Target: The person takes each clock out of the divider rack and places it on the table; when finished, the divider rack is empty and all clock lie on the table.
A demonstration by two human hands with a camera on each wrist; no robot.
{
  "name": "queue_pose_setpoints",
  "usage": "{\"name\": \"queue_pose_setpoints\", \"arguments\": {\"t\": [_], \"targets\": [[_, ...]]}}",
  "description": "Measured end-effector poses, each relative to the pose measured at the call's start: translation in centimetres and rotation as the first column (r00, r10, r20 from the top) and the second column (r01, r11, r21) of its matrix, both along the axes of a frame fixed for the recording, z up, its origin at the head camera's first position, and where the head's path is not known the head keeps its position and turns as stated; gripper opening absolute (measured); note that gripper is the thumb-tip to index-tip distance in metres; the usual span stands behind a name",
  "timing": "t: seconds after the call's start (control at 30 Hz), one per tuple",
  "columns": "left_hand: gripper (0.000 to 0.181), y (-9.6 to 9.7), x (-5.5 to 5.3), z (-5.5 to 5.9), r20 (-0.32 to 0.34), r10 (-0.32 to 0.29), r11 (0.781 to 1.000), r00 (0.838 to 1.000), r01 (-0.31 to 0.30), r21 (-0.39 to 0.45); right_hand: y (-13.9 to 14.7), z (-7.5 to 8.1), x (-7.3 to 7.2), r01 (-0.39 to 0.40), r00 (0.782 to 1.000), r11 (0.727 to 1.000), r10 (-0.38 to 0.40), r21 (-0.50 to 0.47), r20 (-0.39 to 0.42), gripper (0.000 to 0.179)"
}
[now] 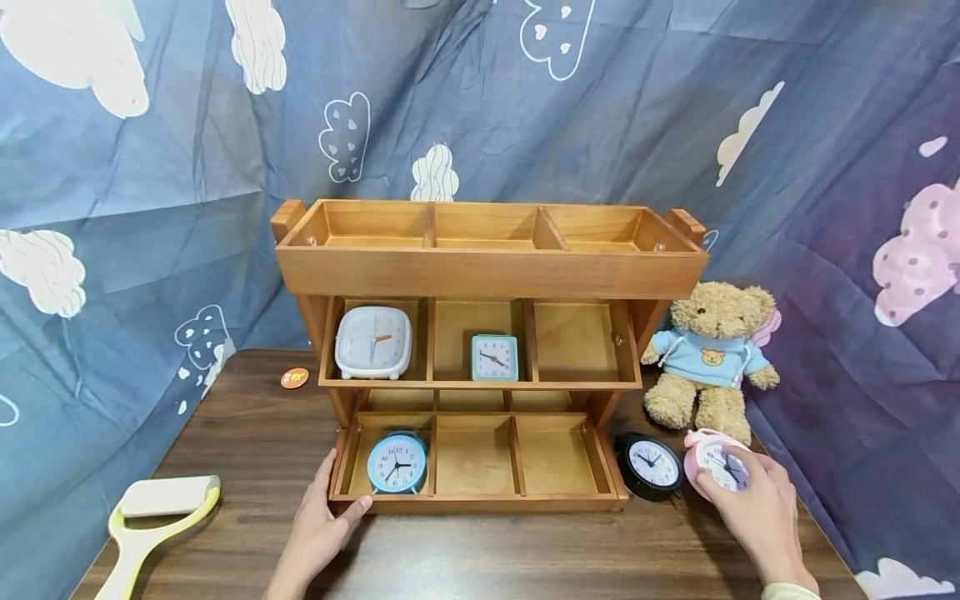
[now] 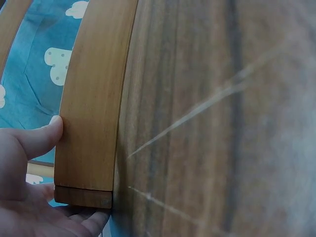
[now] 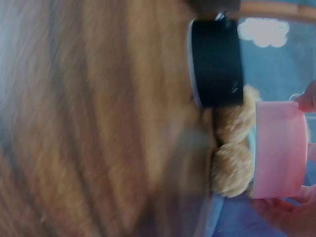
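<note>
My right hand [image 1: 759, 508] holds a round pink alarm clock [image 1: 716, 454], and the right wrist view shows the fingers about the clock's pink casing [image 3: 279, 150]. Just left of it, a black round alarm clock [image 1: 652, 465] stands on the table beside the tiered wooden shelf [image 1: 491, 273]. At the shelf's lower left corner, my left hand [image 1: 321, 518] grips the bottom tray, the thumb [image 2: 44, 136] on one face and the fingers round the other side. Close by, a round blue alarm clock [image 1: 397, 463] sits in that tray's left compartment.
On the middle tier stand a white clock [image 1: 373, 342] at left and a small teal square clock [image 1: 495, 358] in the centre. A teddy bear [image 1: 701, 358] in a blue hoodie sits behind the pink clock. Leftward lie a lint roller [image 1: 168, 497] and an orange round sticker [image 1: 295, 378].
</note>
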State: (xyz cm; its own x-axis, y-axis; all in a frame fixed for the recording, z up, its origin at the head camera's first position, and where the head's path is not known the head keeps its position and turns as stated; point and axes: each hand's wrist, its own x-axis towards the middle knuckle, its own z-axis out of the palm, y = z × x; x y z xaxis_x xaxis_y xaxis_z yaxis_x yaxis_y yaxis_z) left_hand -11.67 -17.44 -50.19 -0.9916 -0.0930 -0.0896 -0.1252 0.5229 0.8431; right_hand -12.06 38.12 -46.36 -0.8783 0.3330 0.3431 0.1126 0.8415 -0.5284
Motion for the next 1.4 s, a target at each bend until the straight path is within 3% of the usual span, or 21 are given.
{"name": "queue_pose_setpoints", "arguments": {"t": [0.33, 0.63, 0.97, 1.17, 1.27, 1.4], "targets": [[0.095, 0.2, 0.1, 0.2, 0.013, 0.001, 1.0, 1.0, -0.001, -0.015, 1.4, -2.0, -0.3, -0.023, 0.991, 1.0, 0.023, 0.003, 0.131, 0.063], [0.093, 0.3, 0.1, 0.1, 0.012, 0.007, 1.0, 1.0, -0.007, -0.027, 1.8, -3.1, -0.2, -0.058, 0.988, 0.998, 0.055, 0.013, 0.141, 0.059], [0.093, 0.0, 0.2, 0.1, 0.02, 0.013, 1.0, 1.0, -0.012, -0.014, 1.6, -3.4, -0.4, -0.115, 0.98, 0.993, 0.113, 0.005, 0.167, 0.061], [0.094, 0.0, 0.1, 0.2, 0.012, 0.009, 1.0, 1.0, -0.009, -0.022, 0.6, -2.2, -0.4, -0.085, 0.97, 0.996, 0.077, 0.024, 0.229, 0.061], [0.094, 0.0, 0.1, 0.2, 0.022, 0.007, 1.0, 1.0, -0.006, -0.019, -0.9, -1.5, -0.2, -0.026, 0.987, 0.999, 0.022, 0.021, 0.157, 0.054], [0.094, 0.0, 0.0, 0.1, 0.028, 0.004, 1.0, 1.0, -0.004, -0.018, -3.9, -0.5, -0.1, 0.012, 0.999, 1.0, -0.012, -0.007, -0.046, 0.042]]}}
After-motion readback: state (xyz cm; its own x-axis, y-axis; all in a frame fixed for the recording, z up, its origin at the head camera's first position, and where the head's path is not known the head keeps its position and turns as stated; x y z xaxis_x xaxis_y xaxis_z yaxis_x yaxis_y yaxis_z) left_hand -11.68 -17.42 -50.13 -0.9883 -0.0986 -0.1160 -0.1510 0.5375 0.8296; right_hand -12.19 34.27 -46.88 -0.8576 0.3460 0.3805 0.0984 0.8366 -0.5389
